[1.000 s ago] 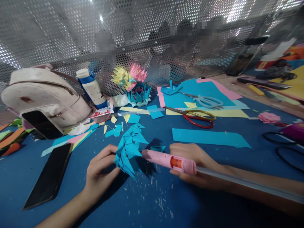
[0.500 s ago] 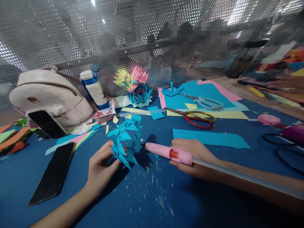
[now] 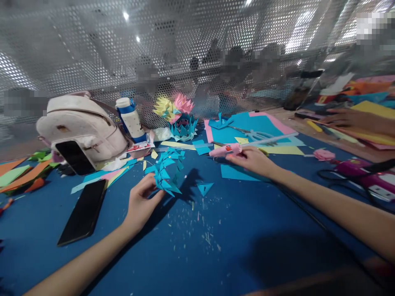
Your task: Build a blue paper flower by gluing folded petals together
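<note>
My left hand (image 3: 143,203) is closed on a ring of folded blue paper points (image 3: 168,172), held tilted above the table. A pink glue gun (image 3: 224,152) is in my right hand (image 3: 254,161), with a long clear glue stick (image 3: 277,137) poking out of its back end. Its nozzle points left, away from the blue ring and over the scissors. Between my hands lies a small folded blue paper triangle (image 3: 205,188). Under my right hand rests a blue paper strip (image 3: 237,173), partly covered. My right fingers are partly hidden behind the gun.
Finished paper flowers (image 3: 183,127), a bottle (image 3: 129,119) and a white backpack (image 3: 83,119) stand at the back. A phone (image 3: 83,211) lies left. Pale blue scissors (image 3: 262,136) rest on paper sheets (image 3: 256,121). At right are a purple power strip (image 3: 358,174) and another person's hand (image 3: 354,121).
My right hand has moved the glue gun away from the ring, farther back. The blue triangle now shows on the table. Another person's hand has appeared at right, and the view has shifted.
</note>
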`<state>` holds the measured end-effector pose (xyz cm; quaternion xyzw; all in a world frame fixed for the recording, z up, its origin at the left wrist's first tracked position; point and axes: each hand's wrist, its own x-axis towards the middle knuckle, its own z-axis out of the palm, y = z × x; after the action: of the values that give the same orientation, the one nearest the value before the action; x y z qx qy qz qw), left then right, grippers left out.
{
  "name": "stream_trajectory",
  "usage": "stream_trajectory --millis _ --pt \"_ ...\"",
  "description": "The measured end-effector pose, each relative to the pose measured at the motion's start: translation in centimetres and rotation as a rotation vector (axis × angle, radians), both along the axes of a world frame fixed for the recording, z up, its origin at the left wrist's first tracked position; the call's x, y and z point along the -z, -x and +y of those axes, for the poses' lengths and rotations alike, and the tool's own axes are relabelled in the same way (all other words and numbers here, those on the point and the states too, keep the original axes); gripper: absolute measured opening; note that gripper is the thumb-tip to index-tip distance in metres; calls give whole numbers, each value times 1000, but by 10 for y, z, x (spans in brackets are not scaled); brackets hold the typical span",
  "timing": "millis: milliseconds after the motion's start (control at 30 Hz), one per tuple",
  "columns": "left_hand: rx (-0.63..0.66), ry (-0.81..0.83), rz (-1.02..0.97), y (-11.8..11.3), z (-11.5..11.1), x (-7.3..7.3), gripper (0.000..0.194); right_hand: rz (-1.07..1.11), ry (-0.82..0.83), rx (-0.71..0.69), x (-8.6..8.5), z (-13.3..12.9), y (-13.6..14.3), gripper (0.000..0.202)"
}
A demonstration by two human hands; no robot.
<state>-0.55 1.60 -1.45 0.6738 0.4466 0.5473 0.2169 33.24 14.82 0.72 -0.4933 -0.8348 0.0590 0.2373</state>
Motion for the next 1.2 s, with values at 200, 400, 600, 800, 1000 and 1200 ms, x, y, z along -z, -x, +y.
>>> stream_trajectory --millis 200,400,600,800,1000,1200 --pt "19 -12 6 1 -1 0 9 -37 142 -28 -8 -8 -13 49" --pt "15 -6 17 0 -3 0 9 -191 15 105 -23 -48 -25 47" --pt "1 -41 16 -2 -3 -2 9 -180 -31 15 -44 -97 -20 27" --pt "3 -43 24 -2 -4 -2 8 -177 174 -279 -47 -100 24 25" --pt "-2 -15 32 -1 -4 -2 9 -247 246 -403 -28 -65 65 28" --pt "25 11 26 0 -2 0 8 -256 384 -476 -29 -41 86 26"
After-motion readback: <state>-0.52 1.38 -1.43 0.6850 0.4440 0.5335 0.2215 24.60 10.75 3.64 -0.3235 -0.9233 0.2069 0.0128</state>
